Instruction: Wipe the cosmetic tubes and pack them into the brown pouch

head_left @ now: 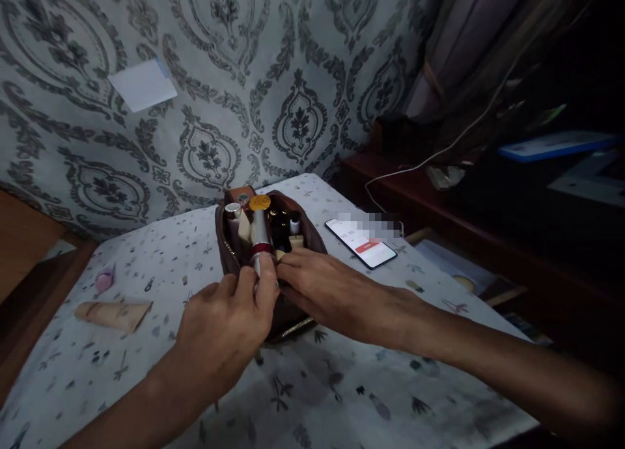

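A brown toiletry bag stands unzipped on the patterned cloth, packed with several cosmetic bottles and tubes. Among them a silver cylinder with a red band slants toward me. My left hand is closed at the near end of this cylinder, with the index finger and thumb against it. Right beside it, my right hand has its fingers curled together over the bag's near side. Whatever is between those fingers is hidden. A round orange-yellow lid and a white-capped bottle show at the back of the bag.
A lit phone lies right of the bag, near a white cable. To the left lie a beige squeeze tube and a small purple-pink item. The patterned wall rises behind; a dark red shelf borders the right.
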The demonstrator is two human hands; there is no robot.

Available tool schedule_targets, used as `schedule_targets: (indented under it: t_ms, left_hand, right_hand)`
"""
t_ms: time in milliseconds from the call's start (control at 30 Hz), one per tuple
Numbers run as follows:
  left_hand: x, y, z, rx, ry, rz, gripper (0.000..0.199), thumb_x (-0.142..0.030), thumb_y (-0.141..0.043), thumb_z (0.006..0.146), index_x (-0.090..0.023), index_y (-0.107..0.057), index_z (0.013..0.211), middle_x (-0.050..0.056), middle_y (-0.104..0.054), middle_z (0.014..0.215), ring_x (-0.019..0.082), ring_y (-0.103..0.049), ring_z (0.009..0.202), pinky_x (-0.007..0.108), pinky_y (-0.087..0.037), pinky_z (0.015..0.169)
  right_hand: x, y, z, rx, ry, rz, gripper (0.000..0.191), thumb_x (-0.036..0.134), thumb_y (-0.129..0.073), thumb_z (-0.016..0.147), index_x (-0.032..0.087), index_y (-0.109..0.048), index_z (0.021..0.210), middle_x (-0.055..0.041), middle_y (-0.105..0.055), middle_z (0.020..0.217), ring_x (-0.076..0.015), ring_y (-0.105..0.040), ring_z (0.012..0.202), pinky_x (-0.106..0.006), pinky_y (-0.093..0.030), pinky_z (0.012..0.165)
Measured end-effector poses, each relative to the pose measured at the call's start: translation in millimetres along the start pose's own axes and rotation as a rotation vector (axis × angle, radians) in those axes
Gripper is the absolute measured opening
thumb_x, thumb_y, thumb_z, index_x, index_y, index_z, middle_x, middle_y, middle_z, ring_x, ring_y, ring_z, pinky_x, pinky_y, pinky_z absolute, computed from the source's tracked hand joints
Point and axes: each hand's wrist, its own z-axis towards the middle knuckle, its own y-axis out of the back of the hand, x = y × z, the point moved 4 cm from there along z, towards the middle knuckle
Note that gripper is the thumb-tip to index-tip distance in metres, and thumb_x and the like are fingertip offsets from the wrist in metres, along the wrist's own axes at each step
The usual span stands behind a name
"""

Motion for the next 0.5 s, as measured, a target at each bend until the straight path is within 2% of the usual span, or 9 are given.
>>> schedule_targets:
  t_ms: [67, 167, 267, 367, 500]
  left_hand:
    - [-1, -3.2, 3, 0.096, -0.005, -0.004, 0.038, -0.015, -0.060, 0.088, -0.006, -0.069, 0.124, 0.007, -0.070, 0.072, 0.020, -0.064, 0.051, 0.028, -0.044, 0.039]
    - [1, -8.4, 7, 0.315, 0.009, -0.051, 0.051, -0.009, -0.063, 0.082, -0.011, -0.064, 0.133, 0.007, -0.073, 0.080, 0.022, -0.069, 0.058, 0.026, -0.045, 0.040]
    - [8, -9.4, 10, 0.490, 0.052, -0.140, 0.050, -0.015, -0.062, 0.087, -0.015, -0.059, 0.137, 0.007, -0.074, 0.086, 0.025, -0.072, 0.066, 0.028, -0.046, 0.044]
    - [16, -8.9, 10, 0.553, 0.082, -0.227, 0.042, -0.023, -0.059, 0.092, -0.017, -0.060, 0.133, 0.007, -0.074, 0.087, 0.026, -0.073, 0.068, 0.029, -0.046, 0.047]
    - [21, -11.7, 8, 0.518, 0.069, -0.295, 0.033, -0.022, -0.054, 0.094, -0.017, -0.064, 0.125, 0.006, -0.073, 0.087, 0.025, -0.071, 0.065, 0.031, -0.043, 0.047]
  right_hand:
    - [0, 0, -1, 0.011, -0.015, -0.001, 0.018, 0.005, -0.054, 0.093, 0.011, -0.067, 0.105, -0.0111, -0.068, 0.100, -0.0226, -0.062, 0.097, -0.036, -0.050, 0.089]
    - [1, 2, -3, 0.028, -0.045, -0.002, 0.016, 0.005, -0.054, 0.093, 0.011, -0.065, 0.103, -0.0116, -0.068, 0.100, -0.0227, -0.062, 0.097, -0.036, -0.050, 0.087]
    - [0, 4, -4, 0.012, -0.096, 0.036, 0.012, 0.010, -0.056, 0.094, 0.012, -0.061, 0.105, -0.0109, -0.067, 0.101, -0.0223, -0.063, 0.094, -0.035, -0.050, 0.083]
    - [-3, 5, -5, 0.013, -0.161, 0.062, 0.016, 0.012, -0.058, 0.092, 0.014, -0.056, 0.108, -0.0100, -0.065, 0.101, -0.0211, -0.063, 0.086, -0.033, -0.049, 0.074]
    - [-2, 6, -6, 0.006, -0.139, 0.081, 0.018, 0.010, -0.059, 0.090, 0.016, -0.055, 0.106, -0.0091, -0.066, 0.101, -0.0210, -0.063, 0.087, -0.032, -0.048, 0.074]
